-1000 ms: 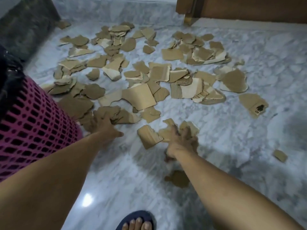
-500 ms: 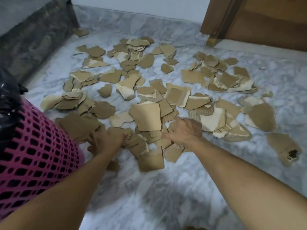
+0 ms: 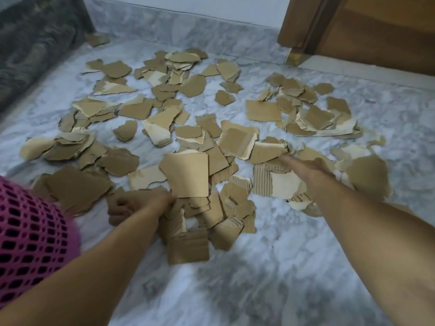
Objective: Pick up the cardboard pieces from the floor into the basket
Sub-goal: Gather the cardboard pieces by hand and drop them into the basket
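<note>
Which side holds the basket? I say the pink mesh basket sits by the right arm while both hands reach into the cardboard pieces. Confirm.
Wrong side. The head view shows the pink mesh basket by the left arm. Both the left hand and right hand do reach into the cardboard pieces.

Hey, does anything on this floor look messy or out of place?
Yes: torn cardboard pieces lie scattered in overlapping heaps across the marble floor, one stray off by the far wall.
</note>
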Action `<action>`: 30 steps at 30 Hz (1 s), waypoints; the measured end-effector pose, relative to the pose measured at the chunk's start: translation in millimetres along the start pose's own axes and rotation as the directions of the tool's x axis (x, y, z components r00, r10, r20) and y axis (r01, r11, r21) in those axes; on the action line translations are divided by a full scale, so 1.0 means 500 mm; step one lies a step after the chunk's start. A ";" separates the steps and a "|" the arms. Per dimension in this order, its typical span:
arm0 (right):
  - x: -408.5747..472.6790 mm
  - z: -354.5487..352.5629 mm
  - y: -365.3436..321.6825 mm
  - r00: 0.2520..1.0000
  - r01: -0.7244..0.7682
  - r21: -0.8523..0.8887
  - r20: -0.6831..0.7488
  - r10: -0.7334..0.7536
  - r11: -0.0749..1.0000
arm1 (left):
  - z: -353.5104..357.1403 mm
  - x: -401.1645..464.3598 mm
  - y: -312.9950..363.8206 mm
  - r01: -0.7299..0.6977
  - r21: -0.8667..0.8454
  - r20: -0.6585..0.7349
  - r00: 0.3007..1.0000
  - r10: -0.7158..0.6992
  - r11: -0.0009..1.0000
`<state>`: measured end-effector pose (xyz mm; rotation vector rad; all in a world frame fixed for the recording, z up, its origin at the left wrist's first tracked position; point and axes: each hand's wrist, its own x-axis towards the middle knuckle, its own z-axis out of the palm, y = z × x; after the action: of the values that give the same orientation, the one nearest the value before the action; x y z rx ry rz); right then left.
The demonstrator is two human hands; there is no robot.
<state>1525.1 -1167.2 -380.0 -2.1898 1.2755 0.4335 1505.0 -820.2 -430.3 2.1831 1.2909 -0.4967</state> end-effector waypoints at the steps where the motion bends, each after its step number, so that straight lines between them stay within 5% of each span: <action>1: -0.007 0.010 -0.011 0.998 0.053 -0.090 0.034 -0.050 0.995 | 0.001 -0.007 0.004 -0.002 0.015 -0.028 1.000 0.002 1.000; 7: -0.034 0.084 -0.049 0.968 0.249 -0.171 0.008 -0.251 0.953 | 0.019 -0.025 0.029 -0.215 0.186 -0.047 0.973 0.227 0.959; 15: -0.069 0.087 -0.052 0.923 0.350 0.091 0.138 -0.360 0.932 | 0.013 -0.078 0.014 -0.205 -0.393 -0.010 0.976 0.219 0.896; 18: -0.083 0.078 -0.033 0.907 0.288 0.194 0.260 -0.332 0.938 | -0.002 -0.101 0.016 -0.090 -0.513 0.132 0.974 0.182 0.854; 21: -0.116 0.079 -0.013 0.884 0.247 0.239 0.340 -0.320 0.939 | -0.017 -0.131 0.009 -0.122 -0.472 0.257 0.928 0.269 0.873; 25: -0.145 0.091 0.010 0.856 0.229 0.237 0.413 -0.311 0.944 | -0.027 -0.171 0.003 -0.356 -0.334 0.140 0.897 0.419 0.873; 30: -0.194 0.122 0.045 0.833 0.105 0.392 0.468 -0.296 0.914 | -0.023 -0.178 -0.030 -0.076 -0.385 0.429 0.868 0.251 0.920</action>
<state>1457.7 -1071.9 -383.5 -1.7149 0.7408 0.6078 1450.5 -867.5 -375.0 1.7060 0.8383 -0.6218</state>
